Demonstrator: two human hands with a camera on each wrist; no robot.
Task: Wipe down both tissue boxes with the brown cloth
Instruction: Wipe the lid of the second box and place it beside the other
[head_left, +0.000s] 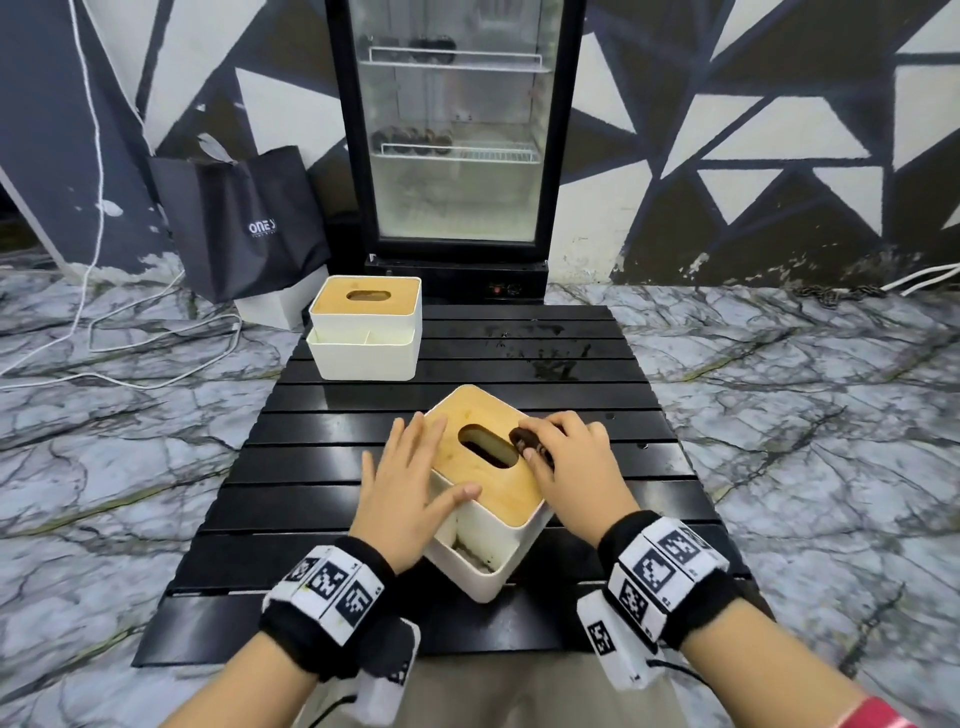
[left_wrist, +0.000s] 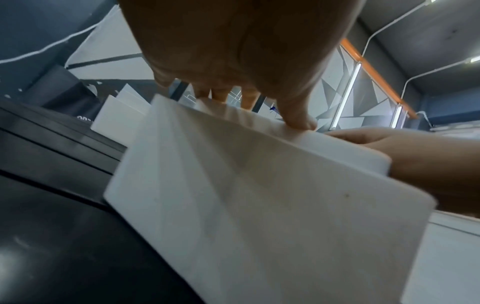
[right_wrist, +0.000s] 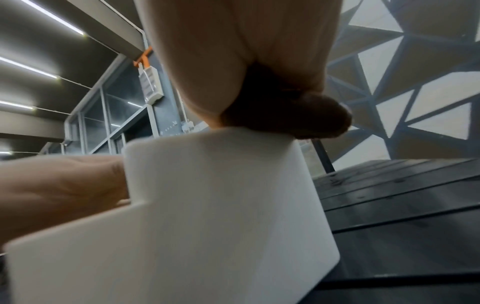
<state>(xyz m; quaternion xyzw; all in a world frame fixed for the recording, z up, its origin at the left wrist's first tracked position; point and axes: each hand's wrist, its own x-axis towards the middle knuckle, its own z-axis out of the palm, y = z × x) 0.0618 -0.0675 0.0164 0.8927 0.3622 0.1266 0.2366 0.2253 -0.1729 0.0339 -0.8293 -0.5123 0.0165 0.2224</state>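
- Two tissue boxes on a black slatted table (head_left: 597, 364): near tissue box (head_left: 483, 499) turned cornerwise between both hands, far tissue box (head_left: 366, 327) well ahead of the left hand, untouched.
- Left hand (head_left: 410, 493) laid flat, fingers straight, against the near box's left side, thumb hooked over the front rim; bracing, not grasping.
- Right hand (head_left: 569, 462) clenched round a balled brown cloth (head_left: 527, 441), pressing it onto the wooden lid (head_left: 467, 423) just right of the oval slot (head_left: 488, 444).
- Seen from the right wrist, brown cloth (right_wrist: 298, 119) bulging out under the fingers, resting on the box's top edge.
- Likely light, hollow, stiff plastic with a smooth lid; prone to skating on glossy slats unless braced. Best held by the side walls, not the loose-looking lid.
- Soft, crushable cloth; wadded small, so many passes probably needed.
- Box corner near the table's front edge, toward the wrists; open slats ahead and to the right of the right hand, with wet-looking smears (head_left: 540, 353) there.
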